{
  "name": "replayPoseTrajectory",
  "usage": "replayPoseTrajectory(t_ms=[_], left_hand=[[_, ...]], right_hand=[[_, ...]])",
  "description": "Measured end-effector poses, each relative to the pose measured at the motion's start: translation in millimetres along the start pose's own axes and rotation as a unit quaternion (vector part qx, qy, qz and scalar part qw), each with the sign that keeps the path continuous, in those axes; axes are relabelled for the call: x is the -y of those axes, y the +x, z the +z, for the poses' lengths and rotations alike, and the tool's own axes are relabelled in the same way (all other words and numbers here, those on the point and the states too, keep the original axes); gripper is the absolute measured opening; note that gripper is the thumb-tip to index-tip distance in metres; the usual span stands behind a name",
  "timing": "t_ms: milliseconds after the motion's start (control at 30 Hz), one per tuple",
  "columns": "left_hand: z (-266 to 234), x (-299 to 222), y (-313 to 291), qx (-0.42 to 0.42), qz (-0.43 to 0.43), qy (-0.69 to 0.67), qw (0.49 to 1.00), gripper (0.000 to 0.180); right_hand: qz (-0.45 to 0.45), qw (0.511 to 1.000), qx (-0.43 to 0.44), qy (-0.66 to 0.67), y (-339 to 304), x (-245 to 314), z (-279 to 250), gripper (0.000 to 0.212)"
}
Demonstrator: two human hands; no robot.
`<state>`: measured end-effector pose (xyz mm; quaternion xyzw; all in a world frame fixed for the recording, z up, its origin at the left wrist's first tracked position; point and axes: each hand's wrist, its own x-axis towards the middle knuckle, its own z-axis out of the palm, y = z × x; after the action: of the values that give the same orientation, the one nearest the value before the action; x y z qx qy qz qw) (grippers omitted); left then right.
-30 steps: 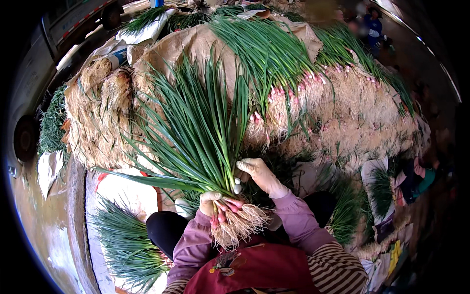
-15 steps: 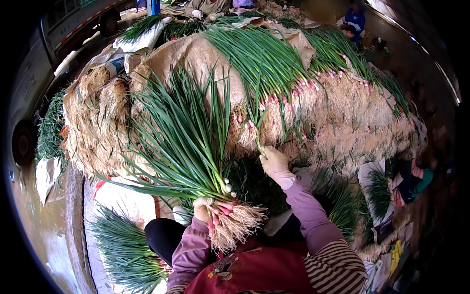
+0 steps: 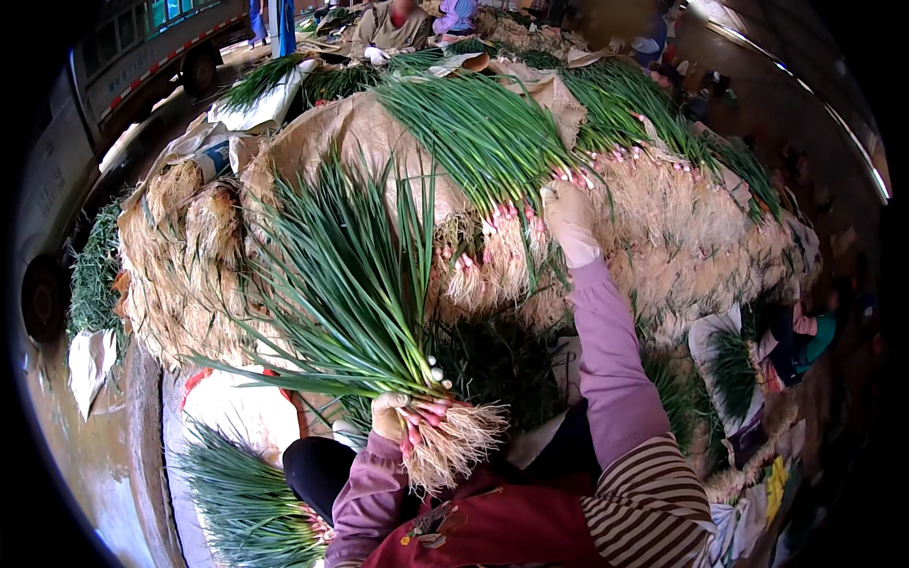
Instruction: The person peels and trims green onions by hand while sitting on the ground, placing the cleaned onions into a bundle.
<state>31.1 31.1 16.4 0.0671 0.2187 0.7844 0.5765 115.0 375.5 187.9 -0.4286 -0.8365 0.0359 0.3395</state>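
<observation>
A thick bunch of spring onions (image 3: 355, 284) is gripped near its roots by my gloved left hand (image 3: 389, 416). Its green leaves fan up and away to the left; pink bulbs and pale roots (image 3: 454, 443) hang on the near side. Ahead and to the right, my gloved right hand (image 3: 570, 216) reaches to the bulb end of a layer of spring onions (image 3: 483, 137) on the heap. The fingers there are curled in against the bulbs; their tips are partly hidden.
The heap's front is a wall of tan roots (image 3: 663, 227), partly covered by a brown sack cloth (image 3: 350, 133). Another spring onion bundle (image 3: 241, 497) lies on a white sack at the lower left. A truck (image 3: 142, 57) stands far left. Other people sit beyond the heap and at right.
My right hand has moved forward from beside the small clump of roots to the bulbs on the heap. The left hand keeps the bunch almost where it was.
</observation>
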Motion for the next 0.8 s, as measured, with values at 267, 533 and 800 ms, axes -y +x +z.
replayPoseTrajectory(t_ms=[267,533,800], left_hand=[[14,6,3,0.109,-0.063,-0.098,0.987,0.07],[-9,-1,-5,0.118,-0.196,-0.004,0.973,0.06],[-17,11,-2,0.109,-0.113,-0.052,0.986,0.058]], right_hand=[[-0.001,0.97,0.206,0.132,-36,18,10,0.02],[-0.286,0.914,0.192,0.213,-206,67,18,0.012],[-0.039,0.905,0.2,0.374,-220,70,48,0.015]])
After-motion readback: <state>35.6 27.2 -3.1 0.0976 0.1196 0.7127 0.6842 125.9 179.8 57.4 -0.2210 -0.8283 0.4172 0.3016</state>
